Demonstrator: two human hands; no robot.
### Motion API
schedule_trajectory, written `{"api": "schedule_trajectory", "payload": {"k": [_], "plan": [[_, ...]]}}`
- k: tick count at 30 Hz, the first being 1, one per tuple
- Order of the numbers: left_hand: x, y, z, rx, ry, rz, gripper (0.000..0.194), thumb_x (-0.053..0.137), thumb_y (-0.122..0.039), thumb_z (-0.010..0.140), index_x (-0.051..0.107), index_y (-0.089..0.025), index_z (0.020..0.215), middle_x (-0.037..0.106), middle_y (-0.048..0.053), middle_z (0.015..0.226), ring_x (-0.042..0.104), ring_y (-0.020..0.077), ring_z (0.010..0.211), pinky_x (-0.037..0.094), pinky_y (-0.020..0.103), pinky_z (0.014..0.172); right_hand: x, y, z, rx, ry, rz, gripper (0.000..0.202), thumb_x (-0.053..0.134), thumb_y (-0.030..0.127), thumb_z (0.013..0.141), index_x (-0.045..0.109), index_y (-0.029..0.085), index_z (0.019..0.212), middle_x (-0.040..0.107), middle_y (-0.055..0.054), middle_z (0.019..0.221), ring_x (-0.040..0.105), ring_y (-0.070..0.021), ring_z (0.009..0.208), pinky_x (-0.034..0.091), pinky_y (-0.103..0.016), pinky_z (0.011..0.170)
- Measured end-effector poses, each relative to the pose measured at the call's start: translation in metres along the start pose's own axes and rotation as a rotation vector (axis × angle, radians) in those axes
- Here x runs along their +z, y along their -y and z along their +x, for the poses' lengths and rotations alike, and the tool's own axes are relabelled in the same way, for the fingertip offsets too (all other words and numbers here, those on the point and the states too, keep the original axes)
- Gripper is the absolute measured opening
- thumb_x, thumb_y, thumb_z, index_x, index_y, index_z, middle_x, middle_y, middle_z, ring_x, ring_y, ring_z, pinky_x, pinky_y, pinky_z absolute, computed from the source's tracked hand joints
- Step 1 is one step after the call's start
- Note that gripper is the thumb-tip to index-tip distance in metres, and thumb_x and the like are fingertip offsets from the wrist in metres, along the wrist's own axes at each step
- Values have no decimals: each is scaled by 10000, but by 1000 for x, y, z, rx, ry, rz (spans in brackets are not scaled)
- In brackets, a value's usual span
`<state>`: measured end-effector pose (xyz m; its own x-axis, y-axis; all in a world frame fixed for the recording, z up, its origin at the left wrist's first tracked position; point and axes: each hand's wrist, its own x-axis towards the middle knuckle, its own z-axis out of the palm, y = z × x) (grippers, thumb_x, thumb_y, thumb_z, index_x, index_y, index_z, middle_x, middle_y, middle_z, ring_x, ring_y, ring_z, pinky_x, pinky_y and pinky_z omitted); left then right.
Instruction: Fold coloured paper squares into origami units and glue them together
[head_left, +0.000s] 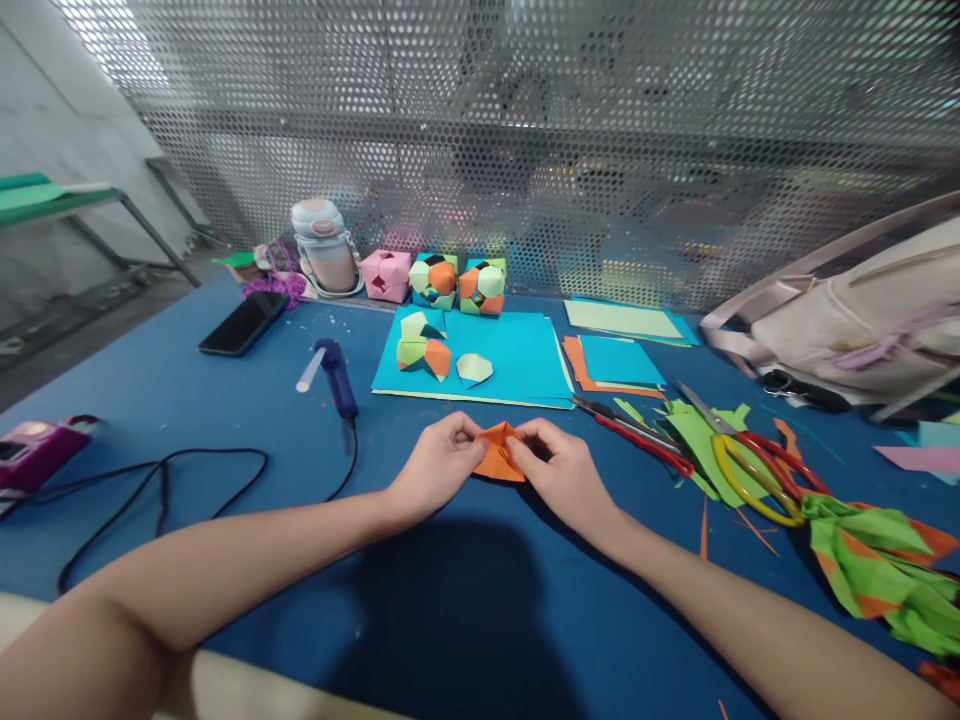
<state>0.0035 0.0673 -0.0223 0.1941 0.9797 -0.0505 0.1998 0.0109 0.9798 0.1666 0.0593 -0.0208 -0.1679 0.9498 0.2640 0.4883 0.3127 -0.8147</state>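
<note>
Both hands pinch a small folded piece of orange paper [498, 460] just above the blue tabletop. My left hand [439, 465] grips its left edge between thumb and fingers. On its right side, my right hand [566, 470] presses with the thumb on the near face. Beyond the hands lies a stack of blue sheets [510, 345]. On that stack rest a joined green and orange folded paper piece [422, 352] and a single pale green folded piece [475, 370].
A blue glue gun [339, 380] with a black cord lies to the left, near a phone [245, 323]. Folded paper balls [433, 282] and a bottle [325, 250] line the back. Scissors [739, 450], paper scraps [697, 440] and a bag [862, 300] occupy the right.
</note>
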Motion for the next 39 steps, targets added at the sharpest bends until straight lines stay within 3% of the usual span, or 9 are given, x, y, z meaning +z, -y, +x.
{"api": "schedule_trajectory", "payload": {"k": [3,6,9,17,24,33,39], "plan": [[0,0,-1,3,70,42,160,501,-221,779,579,-148,898,557,-41,604,485,90,541,360,189,502,0,0,-1,-58,-18,-49,164,504,256,819,543,188,675,543,12,602,494,-117,548,391,-246,544],[0,-3,-2,69,109,126,266,467,-270,827,639,-157,995,677,14,811,584,138,727,446,222,652,0,-1,-1,-77,-9,-60,180,507,252,822,539,188,657,543,10,599,492,-118,549,388,-249,549],[-1,-7,-4,131,136,181,317,428,-318,863,668,-170,1008,695,19,971,605,177,884,460,244,772,-1,-1,0,-67,-7,-62,198,510,261,825,542,185,645,543,10,590,491,-118,547,385,-247,545],[-3,-5,-3,153,62,265,289,435,-292,860,689,-169,925,704,19,880,617,165,813,466,228,723,-2,-2,0,-55,4,-26,163,540,246,814,577,179,670,571,10,613,511,-116,565,395,-235,550],[-2,-4,-4,161,79,283,265,446,-284,854,679,-160,876,689,12,814,600,151,767,440,212,675,-1,-1,-1,-173,-24,40,125,528,231,840,643,195,873,622,-32,791,569,-143,707,454,-267,647],[-1,-3,-5,150,129,299,278,452,-325,849,665,-147,831,633,-4,701,542,121,658,395,194,586,-2,1,-2,-157,-87,97,153,558,197,818,650,184,697,627,-17,684,583,-129,629,460,-253,595],[0,-4,-6,154,156,299,264,451,-302,846,658,-143,806,655,10,736,560,128,689,414,204,626,-4,6,-2,-193,-65,91,146,563,199,821,636,184,696,616,-16,682,577,-128,633,453,-249,593]]}}
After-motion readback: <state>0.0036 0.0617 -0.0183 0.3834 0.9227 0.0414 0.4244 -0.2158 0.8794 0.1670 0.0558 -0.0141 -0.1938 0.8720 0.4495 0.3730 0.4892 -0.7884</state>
